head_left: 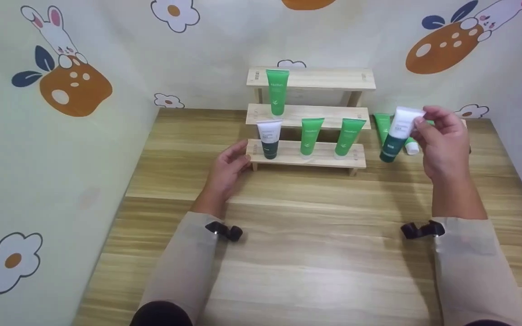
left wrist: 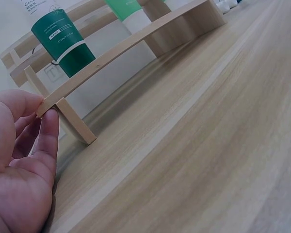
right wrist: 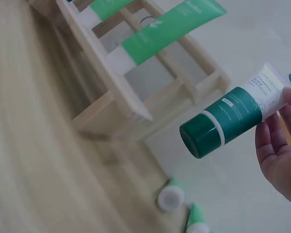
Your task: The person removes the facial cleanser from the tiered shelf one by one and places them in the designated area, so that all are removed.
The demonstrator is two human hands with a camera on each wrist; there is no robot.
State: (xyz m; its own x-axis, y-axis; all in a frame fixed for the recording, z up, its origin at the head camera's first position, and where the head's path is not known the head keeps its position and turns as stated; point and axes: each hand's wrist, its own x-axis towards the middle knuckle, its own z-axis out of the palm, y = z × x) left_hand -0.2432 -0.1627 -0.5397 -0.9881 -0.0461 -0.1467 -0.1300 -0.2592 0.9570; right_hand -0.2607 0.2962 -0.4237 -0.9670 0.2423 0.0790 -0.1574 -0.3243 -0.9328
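My right hand (head_left: 447, 147) holds a white and dark green squeeze tube (head_left: 397, 133) by its flat end, cap down, in the air right of the three-tier wooden display shelf (head_left: 326, 78). In the right wrist view, the thumb and fingers pinch this tube (right wrist: 235, 114). My left hand (head_left: 226, 171) grips the left end of the lowest tier, thumb above and fingers below in the left wrist view. On that tier stand a similar white and green tube (head_left: 269, 138) and two green tubes (head_left: 311, 136). Another green tube (head_left: 277, 93) stands on the middle tier.
Beyond the held tube, green tubes (head_left: 382, 127) lie on the wooden tabletop (head_left: 306, 217), partly hidden by the right hand. Patterned walls (head_left: 107, 158) enclose the table at the back and sides. A black wrist camera (head_left: 224, 231) sits on each sleeve.
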